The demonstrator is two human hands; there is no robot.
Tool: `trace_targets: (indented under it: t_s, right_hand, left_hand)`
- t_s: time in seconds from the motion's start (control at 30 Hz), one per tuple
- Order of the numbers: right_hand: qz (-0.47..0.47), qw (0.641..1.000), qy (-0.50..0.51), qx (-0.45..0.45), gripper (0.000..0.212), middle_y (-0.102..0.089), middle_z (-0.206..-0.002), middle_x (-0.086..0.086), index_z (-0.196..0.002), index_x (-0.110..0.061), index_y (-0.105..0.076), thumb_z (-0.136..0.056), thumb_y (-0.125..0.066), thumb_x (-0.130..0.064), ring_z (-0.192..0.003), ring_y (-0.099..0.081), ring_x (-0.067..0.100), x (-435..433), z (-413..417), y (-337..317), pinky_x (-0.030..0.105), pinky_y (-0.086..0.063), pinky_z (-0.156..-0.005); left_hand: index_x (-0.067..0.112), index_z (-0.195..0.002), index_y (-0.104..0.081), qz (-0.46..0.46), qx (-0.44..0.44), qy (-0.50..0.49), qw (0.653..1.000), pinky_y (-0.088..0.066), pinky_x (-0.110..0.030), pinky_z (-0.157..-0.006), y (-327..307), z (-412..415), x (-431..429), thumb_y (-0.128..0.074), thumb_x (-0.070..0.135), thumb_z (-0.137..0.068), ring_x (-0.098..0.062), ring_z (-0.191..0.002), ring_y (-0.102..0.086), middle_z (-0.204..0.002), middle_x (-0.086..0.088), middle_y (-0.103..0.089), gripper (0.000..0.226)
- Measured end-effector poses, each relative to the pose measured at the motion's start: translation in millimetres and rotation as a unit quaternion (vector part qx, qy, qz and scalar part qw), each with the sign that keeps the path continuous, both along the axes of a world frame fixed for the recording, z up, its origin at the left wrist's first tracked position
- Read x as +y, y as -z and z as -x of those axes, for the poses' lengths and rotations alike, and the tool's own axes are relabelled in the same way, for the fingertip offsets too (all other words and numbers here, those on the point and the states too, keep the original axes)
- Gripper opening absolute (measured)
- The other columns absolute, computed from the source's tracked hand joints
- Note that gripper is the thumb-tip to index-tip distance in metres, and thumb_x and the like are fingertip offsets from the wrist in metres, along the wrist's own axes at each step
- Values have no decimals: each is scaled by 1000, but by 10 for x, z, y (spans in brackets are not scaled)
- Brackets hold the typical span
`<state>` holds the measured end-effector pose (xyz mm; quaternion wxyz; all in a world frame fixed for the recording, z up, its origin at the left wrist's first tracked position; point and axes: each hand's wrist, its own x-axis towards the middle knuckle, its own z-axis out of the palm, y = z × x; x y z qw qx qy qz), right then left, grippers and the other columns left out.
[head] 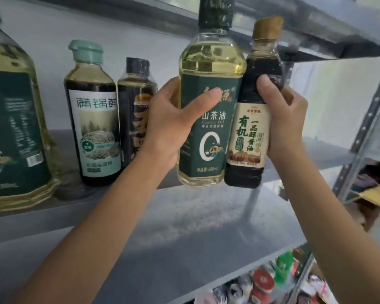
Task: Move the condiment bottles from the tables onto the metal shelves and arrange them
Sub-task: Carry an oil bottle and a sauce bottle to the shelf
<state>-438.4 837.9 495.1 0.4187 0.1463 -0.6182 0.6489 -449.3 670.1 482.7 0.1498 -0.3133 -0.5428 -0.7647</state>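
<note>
Your left hand [171, 126] grips the camellia oil bottle [211, 106] round its middle, thumb lying across the front of the dark green label and fingers curled behind. Your right hand [285, 119] grips the soy sauce bottle [253, 132] from its right side, thumb pressed on the dark shoulder just above the label and fingers wrapped round the back.

You hold both bottles upright and side by side, their walls touching, over the grey metal shelf [206, 216]; their bases look clear of the board. The oil bottle is the taller and wider one: clear plastic, pale yellow oil, a dark green sleeve over the cap, and a green label with white characters and a big white ring. The soy sauce bottle is slimmer, nearly black with its contents, topped by a tan cap, and wears a cream label with dark red and brown characters.

To the left, three more bottles stand on the same shelf. Nearest your left hand is a dark bottle with a black cap [136, 106], partly hidden behind your wrist. Just beside it stands a bottle with a pale green cap [94, 119] and a white and green label. At the far left is a large oil jug [11, 128] with a green label.

A perforated upright post [373, 106] rises at the right. On the level below, red and green caps [272, 279] crowd together.
</note>
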Motion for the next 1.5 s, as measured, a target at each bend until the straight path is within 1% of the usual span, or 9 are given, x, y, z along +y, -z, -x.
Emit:
trace_targets:
  t_s: [0.23,0.43,0.6,0.8,0.87,0.93,1.27,1.4,1.5]
  right_hand:
    - [16,994,-99,-48,23,-65,-66,0,-71,-16,-62,-71,-74,-34,-59,-62,15,118,660,130,28,-51,-57]
    - [10,987,-142,-69,27,-65,-68,-3,-69,-23,-64,-64,-71,-48,-61,-63,13,224,891,212,28,-52,-59]
    - [-107,978,-168,-69,29,-70,-82,-14,-98,-20,-61,-77,-71,-36,-79,-66,1,377,850,384,16,-51,-65]
    - [-301,922,-193,-149,61,-68,-104,-23,-112,-30,-59,-56,-82,-34,-98,-65,1,681,767,826,10,-49,-79]
    - [-301,922,-192,-148,57,-69,-101,-25,-109,-31,-61,-54,-78,-32,-95,-65,0,706,762,821,9,-48,-77]
    - [-298,924,-187,-150,55,-70,-99,-24,-109,-31,-63,-57,-80,-29,-94,-66,0,702,777,817,10,-50,-79]
    - [-301,925,-170,-157,50,-69,-102,-25,-116,-25,-64,-69,-79,-15,-96,-64,-4,636,861,842,7,-48,-81]
    - [-300,925,-170,-158,53,-67,-105,-26,-118,-27,-62,-67,-76,-25,-100,-63,-6,611,824,862,12,-48,-88]
    - [-338,923,-107,-150,46,-63,-103,-31,-118,-30,-60,-74,-72,-30,-96,-61,-12,589,761,910,9,-47,-85]
  left_hand:
    - [8,-111,-58,0,-29,-113,993,-54,-22,-68,116,280,169,-75,26,-67,-11,-82,-71,-91,4,-72,51]
    - [14,-115,-55,42,-48,-146,987,-54,-20,-69,154,402,231,-71,30,-73,-8,-85,-70,-98,4,-70,48]
    - [18,-133,-42,93,-37,-169,981,-54,-26,-84,287,373,217,-68,33,-80,-7,-105,-64,-120,3,-63,61]
    - [39,-144,-21,287,-29,-271,918,-36,-26,-108,735,190,144,-82,23,-71,4,-128,-39,-139,19,-41,96]
    - [42,-141,-21,289,-44,-260,920,-35,-3,-96,767,158,163,-78,15,-75,19,-117,-42,-127,32,-46,90]
    - [41,-141,-20,290,-59,-251,922,-32,7,-82,766,161,166,-74,9,-78,28,-106,-43,-117,39,-46,88]
    - [31,-145,-19,311,-78,-251,913,-34,7,-81,721,274,138,-71,8,-81,28,-95,-48,-110,37,-49,85]
    - [33,-145,-20,369,-59,-346,860,-41,-11,-87,774,201,177,-68,29,-84,2,-107,-55,-124,19,-56,77]
    - [22,-148,-20,478,-24,-484,733,-47,-31,-71,908,84,233,-46,52,-88,-22,-97,-64,-115,1,-65,72]
